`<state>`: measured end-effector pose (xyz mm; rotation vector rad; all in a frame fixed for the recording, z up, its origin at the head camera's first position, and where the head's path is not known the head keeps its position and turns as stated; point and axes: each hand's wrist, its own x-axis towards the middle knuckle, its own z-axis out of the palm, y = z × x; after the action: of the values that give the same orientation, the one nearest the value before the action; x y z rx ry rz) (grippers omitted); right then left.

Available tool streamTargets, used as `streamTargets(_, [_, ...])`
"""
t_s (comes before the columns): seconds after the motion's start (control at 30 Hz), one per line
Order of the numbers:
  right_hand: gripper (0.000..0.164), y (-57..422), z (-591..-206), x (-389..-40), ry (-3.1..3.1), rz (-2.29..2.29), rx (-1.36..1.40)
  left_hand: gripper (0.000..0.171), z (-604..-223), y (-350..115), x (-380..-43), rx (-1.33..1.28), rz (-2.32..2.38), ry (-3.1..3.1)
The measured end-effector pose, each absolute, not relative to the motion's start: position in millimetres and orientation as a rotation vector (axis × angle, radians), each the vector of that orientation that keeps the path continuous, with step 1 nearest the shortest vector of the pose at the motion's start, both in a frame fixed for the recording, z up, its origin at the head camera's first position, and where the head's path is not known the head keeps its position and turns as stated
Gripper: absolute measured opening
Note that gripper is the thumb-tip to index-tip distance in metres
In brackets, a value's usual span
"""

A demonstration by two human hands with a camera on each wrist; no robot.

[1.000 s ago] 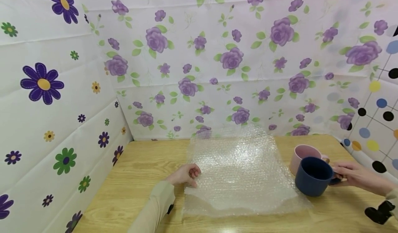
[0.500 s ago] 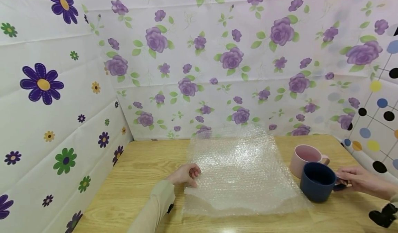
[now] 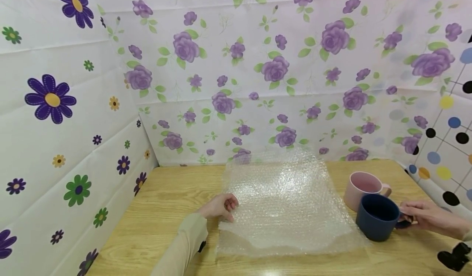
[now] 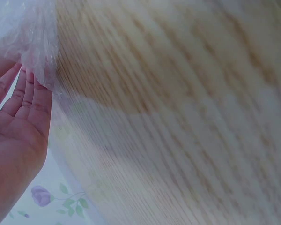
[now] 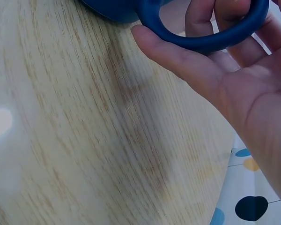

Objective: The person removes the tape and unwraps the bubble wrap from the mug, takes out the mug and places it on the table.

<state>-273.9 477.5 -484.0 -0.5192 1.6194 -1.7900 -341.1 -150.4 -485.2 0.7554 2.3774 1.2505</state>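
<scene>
A sheet of clear bubble wrap point(image 3: 284, 210) lies spread over the middle of the table. Its left edge is pinched by my left hand point(image 3: 220, 207); in the left wrist view the crumpled bubble wrap point(image 4: 40, 42) covers the fingertips. My right hand point(image 3: 429, 214) grips the handle of a navy blue mug point(image 3: 376, 220), upright beside the wrap's right edge. In the right wrist view, fingers pass through the mug's handle point(image 5: 208, 42) while the thumb lies along its outside. Just behind the navy mug stands a pink mug point(image 3: 355, 196), partly hidden by it.
The wooden table point(image 3: 162, 218) has bare wood left of the wrap and in front of it. A floral sheet point(image 3: 250, 63) hangs along the back. At the left is a daisy-print sheet point(image 3: 62, 145), at the right a dotted one point(image 3: 448, 145).
The navy mug and my right hand have moved right and nearer to me, lower in the view, showing more of the pink mug. My left hand and the wrap have stayed put.
</scene>
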Motion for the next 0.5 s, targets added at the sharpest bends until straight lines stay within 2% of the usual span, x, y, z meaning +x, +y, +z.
streamTargets(0.5, [0.035,487.1,-489.1,-275.2,1.467,-1.821,-0.452,0.041,-485.7,-147.5,-342.2,0.779,1.232,2.378])
